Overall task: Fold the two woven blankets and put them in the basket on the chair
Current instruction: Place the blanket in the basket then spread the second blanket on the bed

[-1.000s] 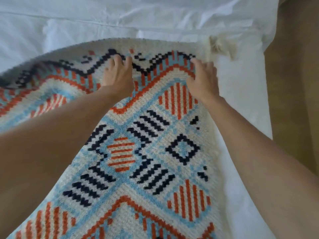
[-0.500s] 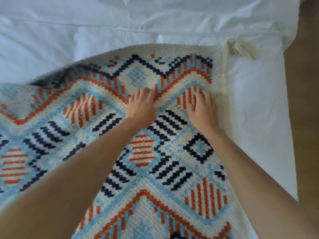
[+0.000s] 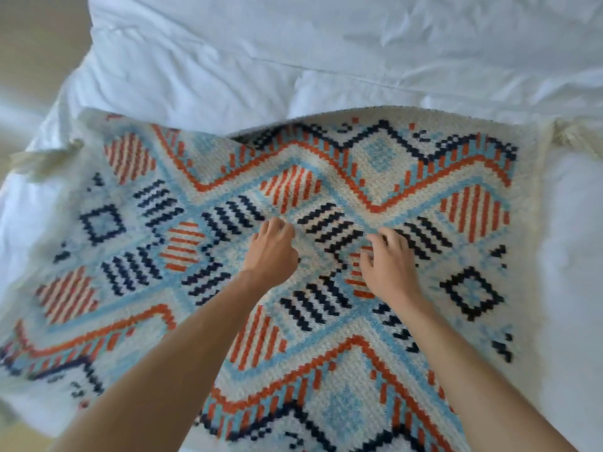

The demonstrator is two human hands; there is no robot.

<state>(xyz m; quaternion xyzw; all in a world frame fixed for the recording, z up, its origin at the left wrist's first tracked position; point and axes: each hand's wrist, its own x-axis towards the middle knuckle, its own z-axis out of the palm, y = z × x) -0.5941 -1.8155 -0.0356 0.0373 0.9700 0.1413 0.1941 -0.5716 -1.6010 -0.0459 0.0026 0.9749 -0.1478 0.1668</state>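
Woven blanket (image 3: 375, 164) covers bedding (image 3: 195, 60), left hand (image 3: 272, 254) and right hand (image 3: 388, 267) clawing its middle.

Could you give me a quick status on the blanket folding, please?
Left hand, right hand on woven blanket, fingers curled, grip unclear. Blanket spread open on white bedding, no fold visible. Basket not in view.

Both bare forearms reach forward and converge. The left hand (image 3: 272, 252) and right hand (image 3: 388, 269) lie palm-down, near each other, fingers curled; any grip is unclear.
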